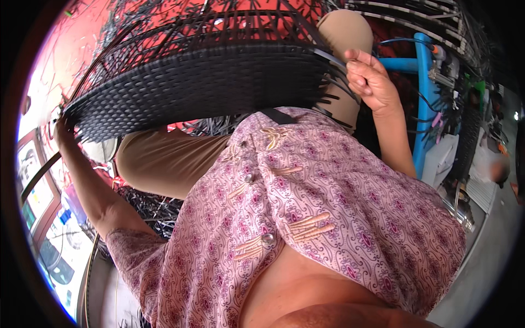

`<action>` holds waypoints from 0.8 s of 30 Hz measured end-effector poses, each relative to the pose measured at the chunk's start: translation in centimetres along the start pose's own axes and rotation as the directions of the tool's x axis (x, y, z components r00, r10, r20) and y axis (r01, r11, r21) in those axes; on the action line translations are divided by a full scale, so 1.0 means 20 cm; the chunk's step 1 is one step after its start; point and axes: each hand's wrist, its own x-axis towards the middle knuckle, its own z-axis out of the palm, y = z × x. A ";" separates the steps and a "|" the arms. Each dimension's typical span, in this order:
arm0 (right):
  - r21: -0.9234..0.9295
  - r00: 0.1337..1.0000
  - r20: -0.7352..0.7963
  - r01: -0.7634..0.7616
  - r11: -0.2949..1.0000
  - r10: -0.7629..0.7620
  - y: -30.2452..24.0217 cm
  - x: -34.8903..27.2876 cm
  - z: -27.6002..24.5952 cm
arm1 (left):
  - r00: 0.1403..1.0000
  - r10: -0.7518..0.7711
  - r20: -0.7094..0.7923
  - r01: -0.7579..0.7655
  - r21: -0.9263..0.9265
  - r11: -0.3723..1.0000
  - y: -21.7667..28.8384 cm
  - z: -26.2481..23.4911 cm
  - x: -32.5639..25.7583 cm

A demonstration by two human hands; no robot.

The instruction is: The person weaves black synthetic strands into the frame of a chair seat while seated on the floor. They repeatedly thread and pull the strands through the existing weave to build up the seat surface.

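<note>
A black woven panel, curved and tightly plaited from flat plastic strips, lies across my lap with its loose strip ends sticking out at the right. My left hand is at the panel's far left end and grips its edge; most of its fingers are hidden. At the right end, my right hand is raised beside the panel, fingers curled. Between its fingertips it pinches a flat black strip that runs from the panel's upper right corner. Other loose strips hang just below that hand.
Beyond the panel, an open black frame with bare strips stands over a red floor littered with black strips. A blue tubular frame stands at the right, near tools and scraps. My bent knees are under and beside the panel.
</note>
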 end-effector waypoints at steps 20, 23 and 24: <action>-0.116 0.996 -0.033 -0.083 0.990 0.080 0.00 -0.02 -0.20 | 0.992 0.087 -0.093 -0.059 0.267 0.962 0.20 0.04 -0.55; -0.388 0.991 -0.130 -0.075 0.919 0.026 -0.04 -0.03 -0.11 | 0.907 0.298 0.299 -0.198 0.925 -0.326 0.19 0.26 -0.56; -0.472 0.991 -0.134 -0.082 0.878 0.021 -0.06 -0.03 -0.09 | 0.912 0.291 0.288 -0.117 0.864 -0.490 0.22 0.32 -0.59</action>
